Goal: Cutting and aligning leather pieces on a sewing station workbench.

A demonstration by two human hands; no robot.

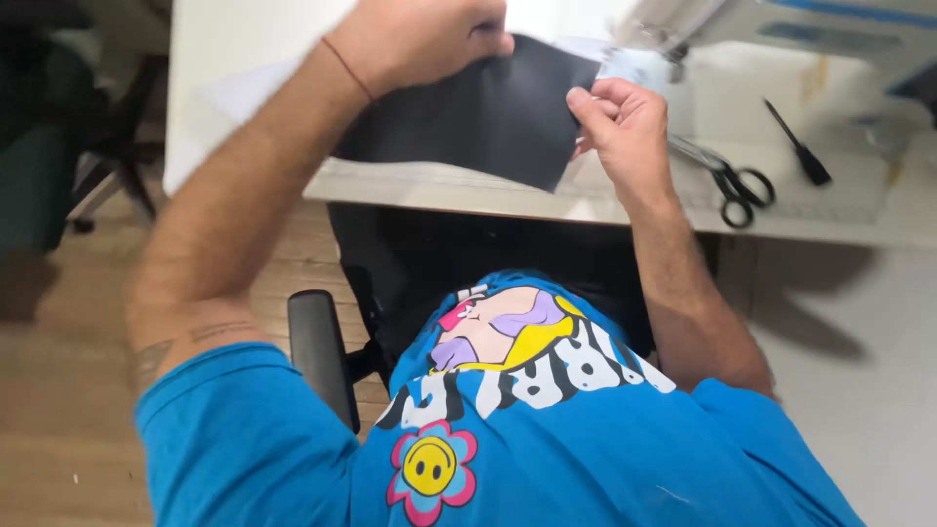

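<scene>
left hand (420, 39) grip: closed on black fabric (478, 117) | right hand (625, 127): pinching edge

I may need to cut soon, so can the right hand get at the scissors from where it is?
Probably yes. The scissors lie in the open on the white table, just beside the right hand, with nothing between them. But its fingers are pinching the black fabric piece.

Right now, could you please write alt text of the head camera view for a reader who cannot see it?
Two bare hands, left hand and right hand, hold a black fabric piece over a white table. Black scissors lie to the right, beside a sewing machine.
</scene>
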